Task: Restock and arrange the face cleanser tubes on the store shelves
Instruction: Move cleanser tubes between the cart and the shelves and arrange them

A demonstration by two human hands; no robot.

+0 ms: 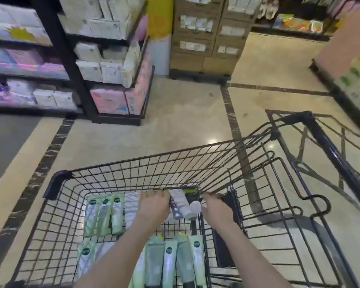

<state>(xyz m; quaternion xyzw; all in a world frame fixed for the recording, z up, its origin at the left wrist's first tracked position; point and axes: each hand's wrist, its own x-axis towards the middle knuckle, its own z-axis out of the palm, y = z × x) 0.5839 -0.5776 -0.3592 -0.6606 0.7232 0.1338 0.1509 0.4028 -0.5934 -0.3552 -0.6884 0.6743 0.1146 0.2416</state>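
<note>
Green cleanser tubes [170, 265] lie flat in the wire cart [116, 179], kept together for carrying. Left hand [154, 204] reaches over the white tube [182, 202], right hand [214, 208] beside it; neither grip can be made out. Stocked shelves [56, 38] stand beyond.

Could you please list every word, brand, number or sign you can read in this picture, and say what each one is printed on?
No text is legible.
Green tubes in the cart: dark round logos, print too blurred.
White tube: print too blurred.
Cardboard boxes: white labels, too small.
Shelf packs: a round mark, unreadable.
</note>
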